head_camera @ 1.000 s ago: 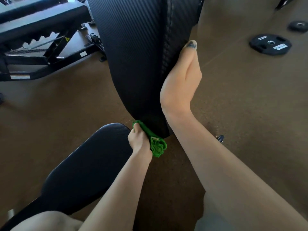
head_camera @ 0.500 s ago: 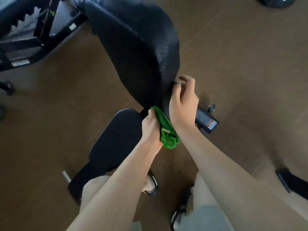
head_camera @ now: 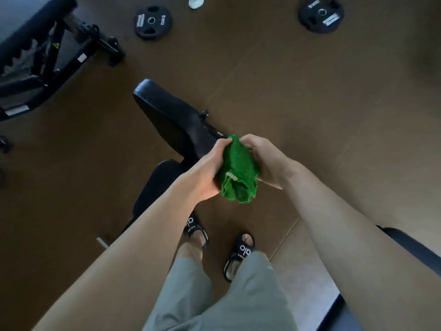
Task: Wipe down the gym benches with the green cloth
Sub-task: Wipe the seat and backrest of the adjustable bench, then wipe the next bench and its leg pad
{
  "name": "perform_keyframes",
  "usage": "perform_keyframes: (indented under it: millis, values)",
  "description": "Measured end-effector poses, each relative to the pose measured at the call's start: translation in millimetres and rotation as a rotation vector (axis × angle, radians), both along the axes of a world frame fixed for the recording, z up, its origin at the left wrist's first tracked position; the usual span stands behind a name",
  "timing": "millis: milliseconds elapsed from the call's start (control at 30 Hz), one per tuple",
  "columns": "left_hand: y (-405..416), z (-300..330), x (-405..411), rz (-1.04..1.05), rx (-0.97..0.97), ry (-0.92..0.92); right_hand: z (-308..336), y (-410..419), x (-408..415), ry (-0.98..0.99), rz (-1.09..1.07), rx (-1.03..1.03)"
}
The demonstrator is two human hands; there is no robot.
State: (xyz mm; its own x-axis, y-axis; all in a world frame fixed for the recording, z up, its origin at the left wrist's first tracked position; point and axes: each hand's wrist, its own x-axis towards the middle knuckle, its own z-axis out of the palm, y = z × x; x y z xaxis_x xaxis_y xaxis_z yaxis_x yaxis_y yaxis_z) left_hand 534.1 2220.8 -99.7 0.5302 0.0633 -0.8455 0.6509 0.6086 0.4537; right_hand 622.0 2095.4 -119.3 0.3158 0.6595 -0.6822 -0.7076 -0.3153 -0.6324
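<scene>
The green cloth (head_camera: 239,170) is bunched between both hands, in front of me and above the floor. My left hand (head_camera: 205,173) grips its left side and my right hand (head_camera: 265,161) grips its right side. Below and behind the hands stands a black gym bench: its inclined back pad (head_camera: 171,118) rises toward the upper left and its seat pad (head_camera: 155,187) lies partly hidden under my left forearm. Neither hand touches the bench.
A second black bench with a toothed adjustment frame (head_camera: 35,58) stands at the upper left. Two black weight plates (head_camera: 152,21) (head_camera: 321,14) lie on the brown floor at the top. Another dark pad (head_camera: 415,249) edges in at the right. My feet in black slides (head_camera: 238,254) stand below.
I have stood up and pulled back from the bench. My right hand left the back pad's edge and joined the left on the cloth, which came off the pad.
</scene>
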Motion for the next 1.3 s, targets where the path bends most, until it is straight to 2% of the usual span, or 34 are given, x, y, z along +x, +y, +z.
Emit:
perform_keyframes:
  millis: [133, 200, 367, 467, 633, 967, 1167, 1300]
  values:
    - [7, 43, 20, -0.251, 0.093, -0.148, 49, -12, 25, -0.092, 0.009, -0.058]
    - [17, 57, 29, -0.354, 0.194, -0.167, 64, -13, 37, -0.173, 0.021, -0.101]
    - [44, 80, 59, -0.427, 0.385, -0.192, 88, 6, 72, -0.397, 0.015, -0.164]
    - [67, 87, 85, -0.479, 0.499, -0.219, 96, 27, 96, -0.491, 0.105, -0.207]
    - [111, 99, 136, -0.661, 0.824, -0.307, 116, 65, 145, -0.501, 0.315, -0.221]
    - [184, 125, 221, -0.798, 1.021, -0.346, 135, 157, 245, -0.828, 0.632, -0.296]
    - [214, 128, 299, -0.753, 1.107, -0.3, 136, 198, 339, -0.927, 0.76, -0.226]
    - [230, 131, 362, -0.691, 1.173, -0.185, 136, 231, 418, -0.973, 0.892, -0.153]
